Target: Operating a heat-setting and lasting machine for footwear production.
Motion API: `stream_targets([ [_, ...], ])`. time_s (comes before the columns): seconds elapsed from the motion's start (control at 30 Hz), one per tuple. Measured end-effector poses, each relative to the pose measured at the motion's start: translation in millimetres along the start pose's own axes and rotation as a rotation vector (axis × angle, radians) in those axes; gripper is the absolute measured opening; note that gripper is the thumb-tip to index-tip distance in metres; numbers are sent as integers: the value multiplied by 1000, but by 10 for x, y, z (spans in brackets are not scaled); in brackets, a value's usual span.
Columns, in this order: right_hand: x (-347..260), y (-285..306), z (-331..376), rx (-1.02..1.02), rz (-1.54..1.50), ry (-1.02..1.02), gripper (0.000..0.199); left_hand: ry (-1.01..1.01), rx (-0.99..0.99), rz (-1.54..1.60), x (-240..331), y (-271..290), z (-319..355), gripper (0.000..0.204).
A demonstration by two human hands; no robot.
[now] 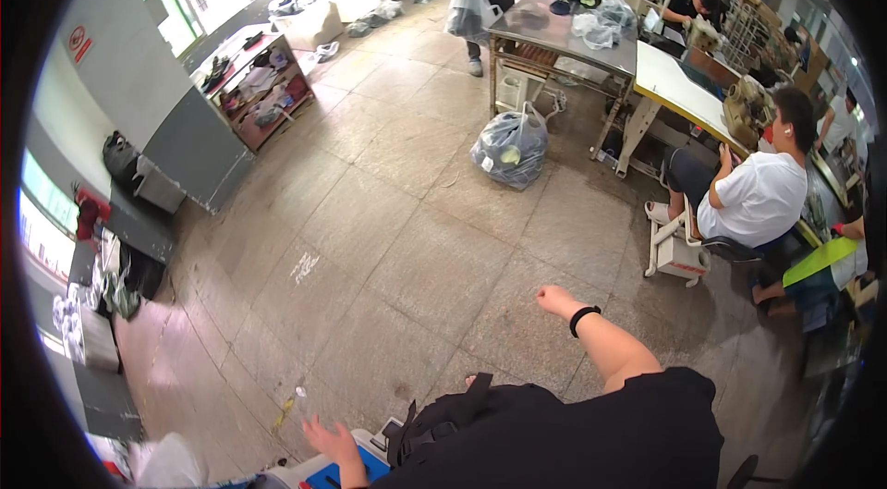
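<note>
My left hand (331, 441) is low in the picture with its fingers spread and nothing in them. Just beside it, partly hidden by my arm and body, is a blue panel (375, 465) with a pale grey edge. My right hand (554, 300) is held out over the tiled floor (407, 239), its fingers curled in, and no object shows in it. A black band (582, 317) circles that wrist. Neither hand touches anything I can see.
A stuffed clear plastic bag (512, 149) stands on the floor by a metal-topped table (527, 25). Someone in a white shirt (759, 197) sits at a sewing machine table (679, 87) on the right. Another person holds a plastic bag (469, 6). Open shelves (277, 91) stand left.
</note>
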State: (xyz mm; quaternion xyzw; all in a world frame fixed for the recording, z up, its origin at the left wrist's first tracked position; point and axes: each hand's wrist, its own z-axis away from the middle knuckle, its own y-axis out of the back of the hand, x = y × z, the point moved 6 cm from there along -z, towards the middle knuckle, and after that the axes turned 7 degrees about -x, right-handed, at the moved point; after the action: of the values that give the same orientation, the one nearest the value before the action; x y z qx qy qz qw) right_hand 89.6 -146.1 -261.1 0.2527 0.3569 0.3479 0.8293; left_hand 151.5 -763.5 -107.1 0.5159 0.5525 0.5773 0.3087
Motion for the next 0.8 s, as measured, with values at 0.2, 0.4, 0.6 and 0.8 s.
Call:
stream_targets([
  [0.2,182,-8,-358,227,-464,-143,24,-322,-235,124,1399,-751,-1269,40],
  [0.4,-59,-271,-921,-26,-480,-135,28,-532,-436,137,2279,-1738,-2264,35],
  [0.6,575,-46,-1121,5,-423,-521,25,-559,-546,196,3130,-2255,-3664,32],
  [0.8,374,707,-1668,177,-608,-609,28,-603,-634,180,4177,-2507,-4660,29],
])
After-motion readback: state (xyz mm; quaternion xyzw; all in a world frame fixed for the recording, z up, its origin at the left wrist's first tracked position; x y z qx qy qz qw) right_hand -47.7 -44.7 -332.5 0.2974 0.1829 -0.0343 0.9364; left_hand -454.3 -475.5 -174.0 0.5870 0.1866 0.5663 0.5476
